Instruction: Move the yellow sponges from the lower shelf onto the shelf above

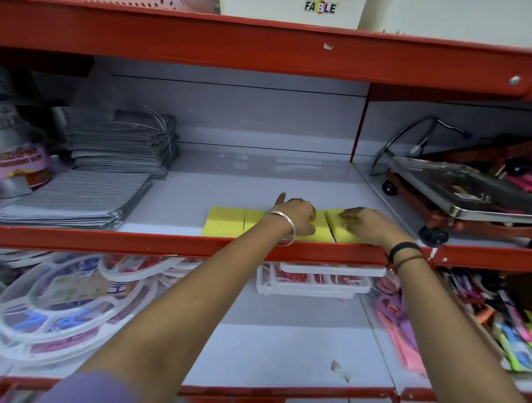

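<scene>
Several yellow sponges (223, 221) lie in a row along the front edge of the middle shelf (244, 181). My left hand (298, 216) rests on top of the row's middle part, fingers curled down on a sponge, forefinger pointing back. My right hand (365, 222) presses on the rightmost sponge (339, 225), which is tilted slightly off the row. The lower shelf (281, 350) beneath shows no yellow sponge in the visible part; my forearms cover some of it.
Stacks of grey cloths (83, 191) fill the middle shelf's left. A steel weighing scale (462, 196) stands in the right bay. Round plastic trays (59, 298), white trays (312, 284) and coloured packs (513, 331) sit on the lower shelf. Baskets (293, 5) sit above.
</scene>
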`<action>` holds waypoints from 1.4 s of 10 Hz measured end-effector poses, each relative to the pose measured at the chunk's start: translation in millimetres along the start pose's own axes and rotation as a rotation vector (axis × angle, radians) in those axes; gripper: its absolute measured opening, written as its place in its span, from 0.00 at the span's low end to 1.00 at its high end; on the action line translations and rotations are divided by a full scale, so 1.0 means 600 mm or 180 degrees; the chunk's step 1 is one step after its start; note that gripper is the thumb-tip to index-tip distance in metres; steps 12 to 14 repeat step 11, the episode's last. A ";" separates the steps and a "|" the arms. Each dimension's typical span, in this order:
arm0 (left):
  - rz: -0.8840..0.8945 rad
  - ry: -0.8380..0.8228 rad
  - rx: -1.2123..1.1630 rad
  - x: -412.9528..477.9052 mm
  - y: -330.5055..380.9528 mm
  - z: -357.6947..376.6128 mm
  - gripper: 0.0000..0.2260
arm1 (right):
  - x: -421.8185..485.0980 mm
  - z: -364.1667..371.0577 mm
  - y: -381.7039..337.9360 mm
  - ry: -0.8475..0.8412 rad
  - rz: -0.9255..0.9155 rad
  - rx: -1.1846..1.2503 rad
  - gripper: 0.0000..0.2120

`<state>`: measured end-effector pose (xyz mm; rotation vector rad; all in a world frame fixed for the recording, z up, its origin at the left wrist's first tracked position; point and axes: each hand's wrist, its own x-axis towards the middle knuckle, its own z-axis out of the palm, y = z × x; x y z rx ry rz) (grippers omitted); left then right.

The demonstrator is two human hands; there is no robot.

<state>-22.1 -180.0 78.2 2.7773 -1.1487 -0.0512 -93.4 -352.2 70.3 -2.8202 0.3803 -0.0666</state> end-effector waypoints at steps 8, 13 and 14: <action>-0.0314 0.0690 -0.0720 -0.155 -0.135 -0.008 0.16 | -0.044 0.041 -0.110 -0.0099 -0.0268 0.0475 0.22; -0.0332 0.0852 -0.0810 -0.190 -0.127 -0.012 0.17 | -0.075 0.043 -0.138 0.0349 -0.0175 0.0560 0.22; -0.0332 0.0852 -0.0810 -0.190 -0.127 -0.012 0.17 | -0.075 0.043 -0.138 0.0349 -0.0175 0.0560 0.22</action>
